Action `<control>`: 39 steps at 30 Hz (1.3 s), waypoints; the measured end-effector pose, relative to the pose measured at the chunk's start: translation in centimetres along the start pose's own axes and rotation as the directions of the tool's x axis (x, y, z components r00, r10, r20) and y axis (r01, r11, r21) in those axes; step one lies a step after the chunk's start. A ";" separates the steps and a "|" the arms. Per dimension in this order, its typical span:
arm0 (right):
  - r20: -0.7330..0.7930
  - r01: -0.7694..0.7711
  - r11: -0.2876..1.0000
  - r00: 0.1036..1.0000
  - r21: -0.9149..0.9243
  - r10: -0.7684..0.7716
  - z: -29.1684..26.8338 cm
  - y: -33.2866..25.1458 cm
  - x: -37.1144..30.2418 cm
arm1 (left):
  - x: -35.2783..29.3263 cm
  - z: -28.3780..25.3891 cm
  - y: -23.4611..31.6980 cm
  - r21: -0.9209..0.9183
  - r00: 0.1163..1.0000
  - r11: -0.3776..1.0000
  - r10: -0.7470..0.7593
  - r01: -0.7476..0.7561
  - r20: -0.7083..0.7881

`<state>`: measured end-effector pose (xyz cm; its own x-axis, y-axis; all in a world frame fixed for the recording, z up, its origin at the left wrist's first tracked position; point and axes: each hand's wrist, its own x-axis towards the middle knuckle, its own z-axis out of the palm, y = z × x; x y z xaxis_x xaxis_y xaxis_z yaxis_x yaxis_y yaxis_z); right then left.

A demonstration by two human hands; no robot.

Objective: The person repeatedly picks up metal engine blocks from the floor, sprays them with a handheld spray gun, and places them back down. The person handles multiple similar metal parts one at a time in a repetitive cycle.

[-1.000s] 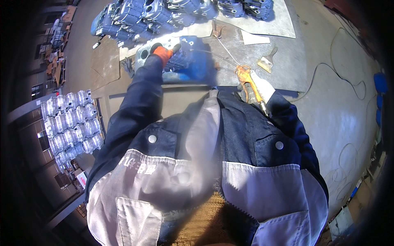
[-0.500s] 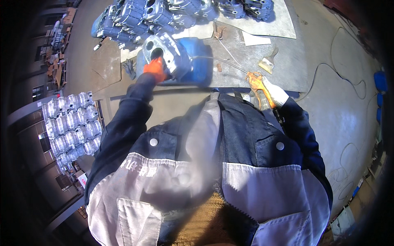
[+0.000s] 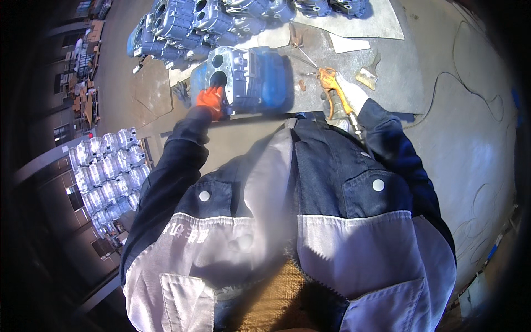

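Observation:
A silvery cast metal housing [image 3: 235, 74] with round bores lies on a blue plastic container [image 3: 278, 83] near the bench's front edge. My left hand [image 3: 211, 100], in an orange-red glove, grips the housing's near left edge beside the lower bore; its fingertips are partly hidden. Wrapped in a white glove, my right hand [image 3: 354, 94] is closed round an orange air blow gun [image 3: 336, 87]. The gun's thin nozzle points up and left, its tip apart from the housing. A hose fitting runs from its handle down along my jacket.
Several similar castings [image 3: 213, 22] stand along the bench's far side. A paintbrush [image 3: 366, 76] and a screwdriver-like tool [image 3: 297, 37] lie on the grey bench top [image 3: 398, 77]. At left is a stack of shiny castings [image 3: 110, 166]. A thin hose [image 3: 440, 83] curves over the floor at right.
The housing has gone from tilted to lying flatter on the blue container, turned under my left hand. My right hand and the blow gun have shifted left and slightly up.

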<state>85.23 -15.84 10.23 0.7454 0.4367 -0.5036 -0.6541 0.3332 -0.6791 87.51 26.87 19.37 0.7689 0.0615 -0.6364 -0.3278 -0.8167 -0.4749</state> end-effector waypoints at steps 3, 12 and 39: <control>-0.021 -0.152 0.976 0.988 -0.153 0.150 -0.6 -0.9 -3.2 | 0.6 0.8 0.0 0.087 1.000 0.996 -0.002 0.003 -0.011; 0.299 0.223 0.974 0.927 0.044 -0.226 -0.4 0.0 -2.2 | 1.1 1.1 0.1 0.110 0.996 0.993 -0.057 0.050 0.066; 0.010 0.124 0.977 0.992 0.171 -0.127 2.0 0.3 2.2 | 3.5 4.5 -0.9 -0.115 0.988 0.982 -0.140 0.148 0.070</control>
<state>86.41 -13.10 10.04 0.8212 0.3990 -0.4079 -0.5692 0.5225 -0.6349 87.99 30.37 14.81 0.7670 0.2155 -0.6043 -0.1454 -0.8590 -0.4909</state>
